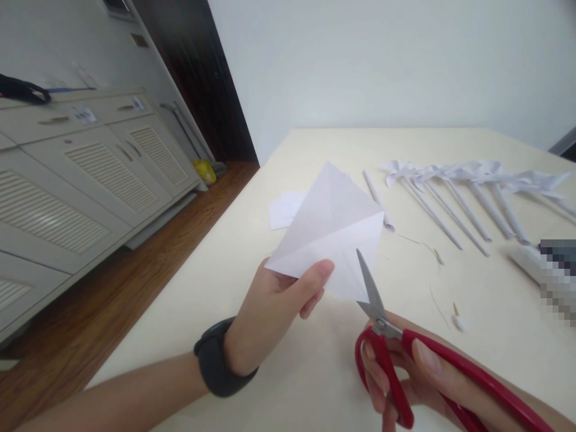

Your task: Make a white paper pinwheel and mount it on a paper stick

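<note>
My left hand [288, 294], with a dark band on its wrist, pinches a square white sheet of paper [333, 210] by its lower edge, thumb on top. The sheet is held up off the table and shows crease lines running between its corners. In my right hand [432, 366] is a pair of scissors [380, 324] with red handles. Their blades are spread, and the sheet's lower right corner lies between them. Fingers of my right hand pass through the handle loops.
Several white paper pinwheels [477, 174] on rolled paper sticks lie at the right of the table [315, 141]. A loose paper tube [378, 201] and small paper pieces [281, 210] lie behind the sheet. Thin wires [438, 255] are at the right. A louvred cabinet [103, 174] stands left.
</note>
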`<action>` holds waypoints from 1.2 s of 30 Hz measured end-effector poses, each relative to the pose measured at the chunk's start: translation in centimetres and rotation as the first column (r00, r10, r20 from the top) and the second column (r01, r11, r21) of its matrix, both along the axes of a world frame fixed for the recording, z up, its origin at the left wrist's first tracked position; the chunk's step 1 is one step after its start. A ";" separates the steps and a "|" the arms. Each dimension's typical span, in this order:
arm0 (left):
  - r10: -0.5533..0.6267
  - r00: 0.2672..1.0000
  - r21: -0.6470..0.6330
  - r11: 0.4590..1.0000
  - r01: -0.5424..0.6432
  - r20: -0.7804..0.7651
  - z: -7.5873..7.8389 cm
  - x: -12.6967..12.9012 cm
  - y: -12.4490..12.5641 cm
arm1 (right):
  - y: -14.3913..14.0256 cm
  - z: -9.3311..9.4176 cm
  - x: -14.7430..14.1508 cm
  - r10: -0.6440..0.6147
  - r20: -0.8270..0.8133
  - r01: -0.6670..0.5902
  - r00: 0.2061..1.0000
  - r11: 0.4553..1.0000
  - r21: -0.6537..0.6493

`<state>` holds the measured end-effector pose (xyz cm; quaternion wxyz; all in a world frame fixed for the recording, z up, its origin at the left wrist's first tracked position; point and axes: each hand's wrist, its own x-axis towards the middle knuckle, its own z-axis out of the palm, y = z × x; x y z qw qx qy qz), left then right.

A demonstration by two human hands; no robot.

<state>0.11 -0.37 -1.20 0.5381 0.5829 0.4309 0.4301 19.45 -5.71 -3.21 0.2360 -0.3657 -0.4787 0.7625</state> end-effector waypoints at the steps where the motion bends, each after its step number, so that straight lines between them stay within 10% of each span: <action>1: 0.001 1.000 -0.003 1.000 0.000 0.011 0.0 0.0 0.0 | 0.0 0.3 0.0 0.007 0.016 -0.006 1.000 1.000 -0.015; 36: -0.053 0.998 -0.022 0.998 0.052 -0.033 0.1 0.0 -0.2 | -0.3 1.9 -0.4 -0.035 0.017 0.035 0.999 0.999 -0.019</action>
